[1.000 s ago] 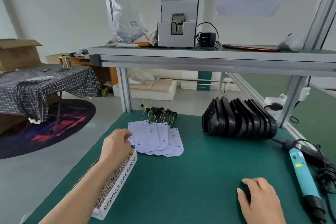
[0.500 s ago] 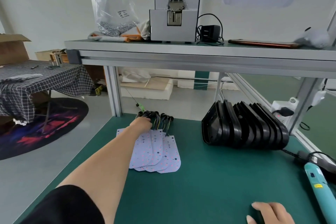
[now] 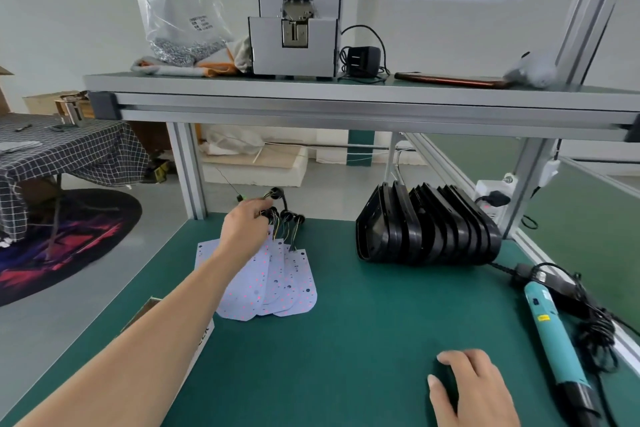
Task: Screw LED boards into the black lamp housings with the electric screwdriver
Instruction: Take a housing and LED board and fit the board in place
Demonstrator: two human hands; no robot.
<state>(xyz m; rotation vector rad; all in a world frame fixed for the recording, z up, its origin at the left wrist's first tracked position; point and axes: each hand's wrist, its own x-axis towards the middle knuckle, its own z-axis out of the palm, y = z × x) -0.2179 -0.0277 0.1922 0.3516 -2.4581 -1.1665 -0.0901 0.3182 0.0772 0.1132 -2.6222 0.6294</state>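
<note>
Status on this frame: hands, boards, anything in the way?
Left hand grips wire leads at far end of LED boards; right hand flat on mat, empty. Housings, screwdriver untouched. Nothing blocking.

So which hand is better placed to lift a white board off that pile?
Left. The left hand grips the wire leads of the LED boards; the right hand rests flat on the mat, beside the electric screwdriver, away from the pile.
</note>
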